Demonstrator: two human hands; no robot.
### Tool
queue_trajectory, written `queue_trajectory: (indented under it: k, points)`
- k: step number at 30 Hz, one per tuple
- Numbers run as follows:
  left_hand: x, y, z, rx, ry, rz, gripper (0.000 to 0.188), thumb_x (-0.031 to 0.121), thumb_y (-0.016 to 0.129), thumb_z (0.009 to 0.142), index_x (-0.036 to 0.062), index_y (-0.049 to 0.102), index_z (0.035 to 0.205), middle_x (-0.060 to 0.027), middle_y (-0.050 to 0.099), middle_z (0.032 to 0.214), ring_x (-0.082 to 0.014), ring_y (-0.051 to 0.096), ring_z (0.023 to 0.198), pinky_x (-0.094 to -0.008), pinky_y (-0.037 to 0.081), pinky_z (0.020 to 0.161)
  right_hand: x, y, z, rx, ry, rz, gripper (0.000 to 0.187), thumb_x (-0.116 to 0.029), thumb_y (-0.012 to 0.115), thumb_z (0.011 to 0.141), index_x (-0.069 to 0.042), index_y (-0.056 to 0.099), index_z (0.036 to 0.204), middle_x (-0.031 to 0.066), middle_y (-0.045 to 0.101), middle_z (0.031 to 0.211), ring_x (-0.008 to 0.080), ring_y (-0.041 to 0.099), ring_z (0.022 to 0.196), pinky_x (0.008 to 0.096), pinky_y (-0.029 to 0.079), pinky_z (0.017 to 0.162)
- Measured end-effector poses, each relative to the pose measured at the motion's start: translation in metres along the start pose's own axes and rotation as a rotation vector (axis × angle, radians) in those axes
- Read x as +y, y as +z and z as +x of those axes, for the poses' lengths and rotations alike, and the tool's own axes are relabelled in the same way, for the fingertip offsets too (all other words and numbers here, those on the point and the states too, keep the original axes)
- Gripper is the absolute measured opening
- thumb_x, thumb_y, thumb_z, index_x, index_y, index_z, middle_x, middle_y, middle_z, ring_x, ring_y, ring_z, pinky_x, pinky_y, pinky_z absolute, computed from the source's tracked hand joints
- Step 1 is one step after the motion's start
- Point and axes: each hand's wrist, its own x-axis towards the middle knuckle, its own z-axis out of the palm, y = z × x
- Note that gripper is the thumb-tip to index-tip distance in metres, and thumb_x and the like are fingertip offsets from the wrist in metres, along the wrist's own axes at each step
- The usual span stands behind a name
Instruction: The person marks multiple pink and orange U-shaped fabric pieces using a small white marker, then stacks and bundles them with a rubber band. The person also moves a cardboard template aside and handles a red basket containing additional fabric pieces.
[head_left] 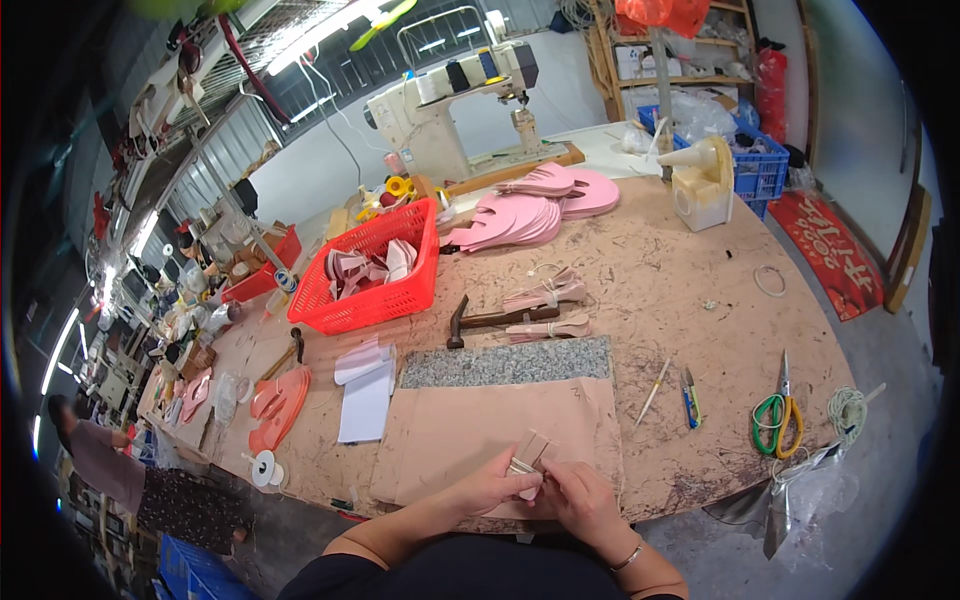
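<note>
My left hand [494,484] is closed around a small bundle of pale strips [532,446], whose upper ends stick up past the fingers. Light bands cross the bundle near the thumb. Close beside it, my right hand [582,500] has its fingertips pinched together at the lower part of the bundle; what exactly lies between them is hidden. Both hands are over a pinkish-beige sheet [455,430] at the table's near edge. Beyond that sheet lies a grey speckled slab [510,362]. Two banded bundles of pink strips [545,290] rest farther back, beside a hammer [490,319].
A red basket [375,305] with pieces stands back left, near stacked pink cut pieces [515,215]. Scissors [780,415], a knife [690,398] and a pen [653,392] lie right. A sewing machine [450,110] stands behind. Another person [110,465] is at far left.
</note>
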Motion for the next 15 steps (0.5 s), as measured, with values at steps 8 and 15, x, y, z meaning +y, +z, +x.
queue_trajectory:
  k: [8, 15]
  points:
    - [-0.003, 0.020, 0.019, -0.021, 0.002, 0.075, 0.048, 0.013, 0.063, 0.095, 0.0082, 0.037, 0.135, -0.0051, 0.057, 0.103, -0.0110, 0.060, 0.087, -0.0256, 0.052, 0.074, 0.012, -0.015, -0.002, 0.011, 0.028, 0.008, 0.040, 0.005, 0.068, 0.074, -0.004, 0.061, 0.112, 0.0114, 0.063, 0.086, 0.0275, 0.064, 0.075, 0.0361, 0.053, 0.066]
    - [0.006, 0.026, 0.017, -0.125, -0.063, -0.060, 0.053, 0.011, 0.066, 0.092, 0.0061, 0.036, 0.136, -0.0058, 0.058, 0.105, -0.0125, 0.060, 0.088, -0.0286, 0.052, 0.076, 0.017, -0.014, 0.007, 0.285, 0.012, -0.149, 0.037, 0.010, 0.066, 0.069, -0.005, 0.060, 0.103, 0.0129, 0.062, 0.086, 0.0300, 0.064, 0.074, 0.0368, 0.054, 0.062]
